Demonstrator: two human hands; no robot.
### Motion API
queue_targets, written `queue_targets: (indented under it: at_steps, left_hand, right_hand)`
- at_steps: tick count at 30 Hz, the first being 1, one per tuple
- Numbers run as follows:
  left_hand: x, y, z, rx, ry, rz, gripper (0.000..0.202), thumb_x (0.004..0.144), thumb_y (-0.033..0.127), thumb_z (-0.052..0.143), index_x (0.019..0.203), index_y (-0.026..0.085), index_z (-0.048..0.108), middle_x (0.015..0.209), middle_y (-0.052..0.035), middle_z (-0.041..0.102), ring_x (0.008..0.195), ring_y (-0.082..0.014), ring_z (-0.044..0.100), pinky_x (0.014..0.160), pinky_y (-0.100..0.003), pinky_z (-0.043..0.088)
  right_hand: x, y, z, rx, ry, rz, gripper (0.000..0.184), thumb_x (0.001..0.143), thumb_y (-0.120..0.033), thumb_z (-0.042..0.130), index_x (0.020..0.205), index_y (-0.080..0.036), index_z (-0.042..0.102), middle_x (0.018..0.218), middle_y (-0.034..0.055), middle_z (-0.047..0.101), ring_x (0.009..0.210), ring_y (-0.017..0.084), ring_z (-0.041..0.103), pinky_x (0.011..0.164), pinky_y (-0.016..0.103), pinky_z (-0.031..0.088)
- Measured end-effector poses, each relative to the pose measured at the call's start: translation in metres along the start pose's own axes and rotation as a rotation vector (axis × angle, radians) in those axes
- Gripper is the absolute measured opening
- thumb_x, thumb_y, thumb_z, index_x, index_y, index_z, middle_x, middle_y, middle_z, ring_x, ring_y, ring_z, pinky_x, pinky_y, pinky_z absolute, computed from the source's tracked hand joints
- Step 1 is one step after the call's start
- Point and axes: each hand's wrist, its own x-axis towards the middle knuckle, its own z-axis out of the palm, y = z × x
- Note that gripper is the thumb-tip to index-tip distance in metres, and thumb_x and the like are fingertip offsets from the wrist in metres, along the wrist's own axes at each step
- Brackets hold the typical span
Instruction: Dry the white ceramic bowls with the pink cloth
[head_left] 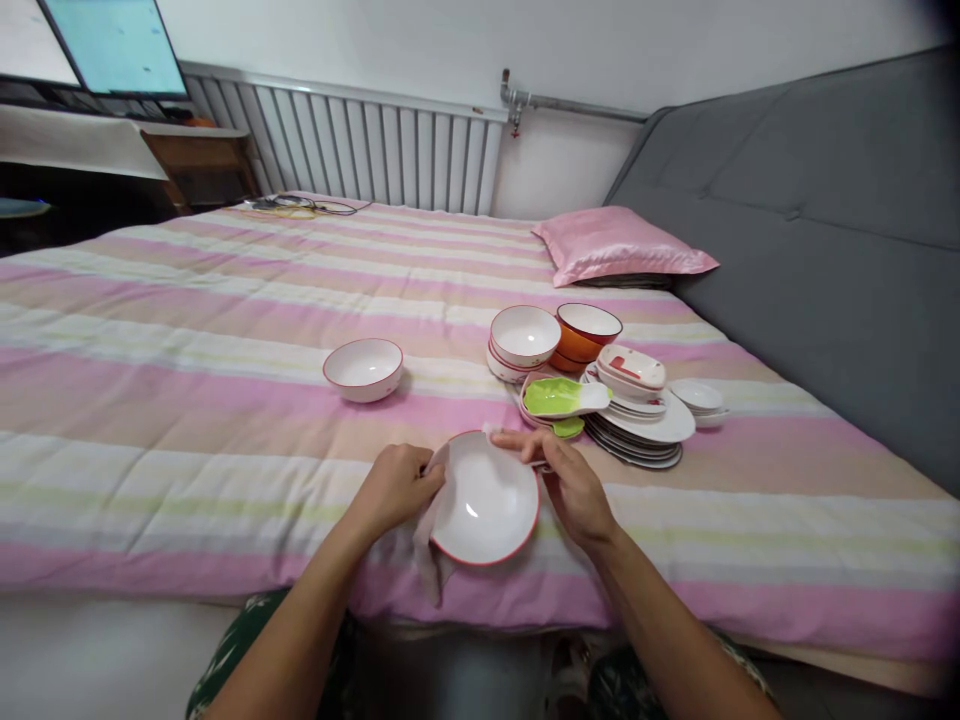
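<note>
A white bowl with a red rim (486,500) is held tilted over the near edge of the bed. My left hand (395,487) is closed on its left rim together with a pale cloth (430,545) that hangs down below the bowl. My right hand (566,477) grips the bowl's right rim, fingers curled over the top edge. A second white red-rimmed bowl (364,368) sits alone on the striped blanket, farther off to the left.
To the right stand stacked white bowls (523,340), an orange bowl (587,333), a green leaf-shaped dish (561,397), a pile of plates (641,430) and a small saucer (699,398). A pink pillow (619,243) lies against the grey sofa back (825,250). A radiator (375,145) lines the far wall.
</note>
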Motion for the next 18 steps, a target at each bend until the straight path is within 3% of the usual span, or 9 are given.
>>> queue_targets:
  at_steps: [4,8,11,14,18]
  left_hand:
    - [-0.001,0.009,0.005,0.023,0.052,-0.008,0.033,0.076,0.027,0.043,0.049,0.017,0.028,0.047,0.0045,0.022,0.045,-0.0077,0.027,0.05,-0.027,0.014]
    - [-0.005,0.02,0.007,0.048,0.073,-0.015,0.034,0.079,0.029,0.042,0.049,0.017,0.033,0.046,0.004,0.026,0.046,-0.0084,0.03,0.051,-0.027,0.014]
    - [-0.008,0.027,0.008,0.087,0.095,0.012,0.034,0.082,0.03,0.042,0.051,0.016,0.038,0.045,0.0033,0.032,0.046,-0.0087,0.033,0.052,-0.027,0.015]
    - [-0.011,0.031,0.008,0.115,0.108,0.057,0.034,0.083,0.028,0.041,0.052,0.016,0.046,0.045,0.0022,0.039,0.045,-0.009,0.036,0.052,-0.026,0.018]
    - [-0.014,0.034,0.008,0.15,0.095,0.11,0.027,0.081,0.024,0.044,0.061,0.015,0.059,0.049,-0.0009,0.053,0.046,-0.0106,0.044,0.052,-0.024,0.023]
  right_hand:
    - [0.001,0.008,-0.002,-0.269,0.143,-0.058,0.018,0.087,-0.037,0.053,0.097,-0.022,0.049,0.08,0.0033,0.07,0.093,0.02,0.065,0.088,0.038,0.048]
    - [0.003,0.013,-0.006,-0.45,0.251,-0.153,0.034,0.081,-0.028,0.061,0.111,-0.023,0.046,0.095,0.0042,0.063,0.09,0.017,0.065,0.08,0.032,0.053]
    - [0.002,0.01,-0.009,-0.605,0.288,-0.144,0.028,0.077,-0.025,0.063,0.103,-0.021,0.055,0.101,0.0064,0.062,0.087,0.017,0.065,0.076,0.029,0.055]
    - [0.0,0.005,-0.01,-0.765,0.332,-0.128,0.016,0.074,-0.023,0.065,0.09,-0.019,0.062,0.088,0.0048,0.067,0.075,0.017,0.067,0.07,0.029,0.057]
    - [-0.002,-0.001,-0.009,-0.906,0.267,-0.198,0.01,0.078,-0.025,0.064,0.086,-0.021,0.069,0.082,0.0022,0.072,0.071,0.017,0.068,0.066,0.028,0.056]
